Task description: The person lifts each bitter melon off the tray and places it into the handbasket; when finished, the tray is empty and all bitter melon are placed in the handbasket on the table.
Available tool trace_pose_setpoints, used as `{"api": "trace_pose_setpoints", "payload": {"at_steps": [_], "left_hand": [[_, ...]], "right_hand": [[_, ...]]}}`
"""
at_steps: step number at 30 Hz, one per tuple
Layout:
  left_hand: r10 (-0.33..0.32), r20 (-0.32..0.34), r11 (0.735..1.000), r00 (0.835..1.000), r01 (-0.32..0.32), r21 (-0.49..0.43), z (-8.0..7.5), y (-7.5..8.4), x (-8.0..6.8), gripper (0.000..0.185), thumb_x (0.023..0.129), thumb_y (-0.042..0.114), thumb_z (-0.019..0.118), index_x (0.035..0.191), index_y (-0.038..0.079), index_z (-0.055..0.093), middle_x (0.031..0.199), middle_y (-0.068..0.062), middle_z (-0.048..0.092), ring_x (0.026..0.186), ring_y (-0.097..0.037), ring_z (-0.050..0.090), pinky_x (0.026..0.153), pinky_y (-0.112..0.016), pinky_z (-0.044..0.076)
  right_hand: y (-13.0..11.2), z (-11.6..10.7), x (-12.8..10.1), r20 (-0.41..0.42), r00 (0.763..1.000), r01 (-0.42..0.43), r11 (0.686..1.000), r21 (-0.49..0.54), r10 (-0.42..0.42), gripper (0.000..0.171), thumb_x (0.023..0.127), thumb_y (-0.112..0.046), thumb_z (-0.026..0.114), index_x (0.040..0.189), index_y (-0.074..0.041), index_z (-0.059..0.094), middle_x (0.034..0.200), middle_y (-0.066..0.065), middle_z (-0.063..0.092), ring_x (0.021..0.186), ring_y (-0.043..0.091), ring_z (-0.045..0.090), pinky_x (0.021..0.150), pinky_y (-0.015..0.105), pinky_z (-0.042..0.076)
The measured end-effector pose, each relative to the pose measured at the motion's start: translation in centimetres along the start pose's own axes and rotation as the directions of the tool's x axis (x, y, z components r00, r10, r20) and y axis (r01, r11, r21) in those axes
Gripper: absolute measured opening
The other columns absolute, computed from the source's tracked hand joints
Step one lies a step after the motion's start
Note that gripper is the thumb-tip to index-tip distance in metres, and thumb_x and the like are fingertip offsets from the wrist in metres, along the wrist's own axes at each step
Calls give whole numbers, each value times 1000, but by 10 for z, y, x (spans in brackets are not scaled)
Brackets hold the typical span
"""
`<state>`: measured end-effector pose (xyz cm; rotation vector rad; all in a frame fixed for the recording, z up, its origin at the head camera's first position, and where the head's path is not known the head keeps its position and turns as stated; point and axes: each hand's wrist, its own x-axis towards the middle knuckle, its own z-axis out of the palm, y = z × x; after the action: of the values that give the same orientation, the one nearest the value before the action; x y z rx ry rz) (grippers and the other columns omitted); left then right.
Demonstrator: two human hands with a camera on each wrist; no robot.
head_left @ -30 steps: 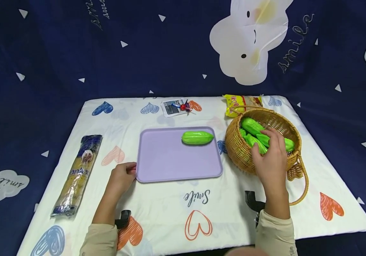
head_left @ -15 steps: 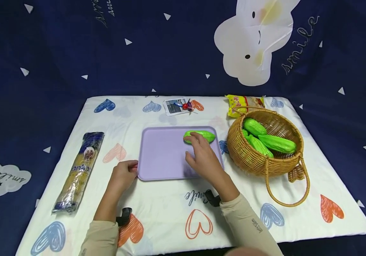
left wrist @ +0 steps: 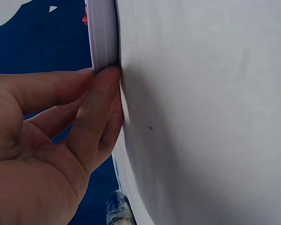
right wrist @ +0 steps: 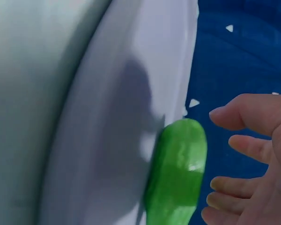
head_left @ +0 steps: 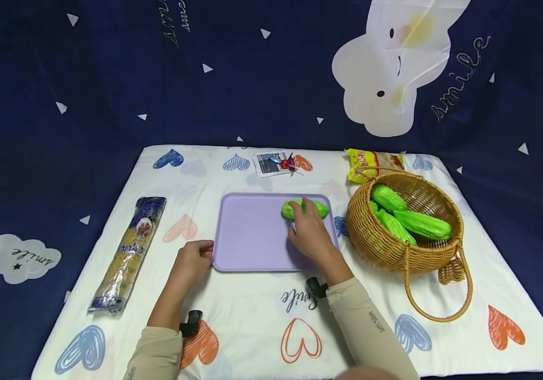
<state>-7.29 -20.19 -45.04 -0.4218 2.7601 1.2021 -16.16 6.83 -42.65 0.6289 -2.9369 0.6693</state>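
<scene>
My left hand point(head_left: 193, 262) pinches the near left edge of the lilac tray point(head_left: 247, 232); the left wrist view shows thumb and fingers meeting at its rim point(left wrist: 104, 37). A bright green cucumber point(head_left: 320, 208) lies in the tray's far right corner. Right over it reaches my right hand point(head_left: 311, 232), its fingers spread. From the right wrist, a gap shows between those fingers and the cucumber point(right wrist: 178, 168). Several more green cucumbers point(head_left: 423, 224) fill part of the wicker basket point(head_left: 371, 245) at the right.
A long blue-topped pasta pack point(head_left: 128, 256) lies at the left. Behind the tray are a small white packet point(head_left: 265, 164) and a red lollipop point(head_left: 285, 164). A yellow snack bag point(head_left: 362, 161) lies behind the basket, whose handle point(head_left: 438, 318) droops toward the table's front.
My right hand has moved left from above the basket to the cucumber on the tray. The left hand keeps its place at the tray's edge. The head view has shifted slightly.
</scene>
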Motion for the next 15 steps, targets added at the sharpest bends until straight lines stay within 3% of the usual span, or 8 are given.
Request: {"api": "trace_pose_setpoints", "payload": {"at_steps": [4, 15], "left_hand": [[-2, 2, 1000, 1000, 2, -1, 0, 0, -1, 37, 87, 0, 54, 122, -3, 65, 98, -12, 72, 91, -24, 63, 82, -40, 46], [6, -3, 1000, 1000, -6, 7, 0, -1, -2, 37, 86, 0, 54, 121, -4, 65, 99, -13, 72, 91, -25, 62, 82, -41, 46]], "right_hand": [[5, 3, 1, 23, 999, -28, 999, -35, 29, 61, 84, -11, 70, 140, -5, 46, 144, 32, 37, 134, 44, 36, 108, 55, 35], [13, 8, -1, -83, 996, -46, 986, -160, 33, 54, 83, -11, 73, 133, -4, 54, 137, 24, 49, 121, 42, 47, 96, 56, 43]]}}
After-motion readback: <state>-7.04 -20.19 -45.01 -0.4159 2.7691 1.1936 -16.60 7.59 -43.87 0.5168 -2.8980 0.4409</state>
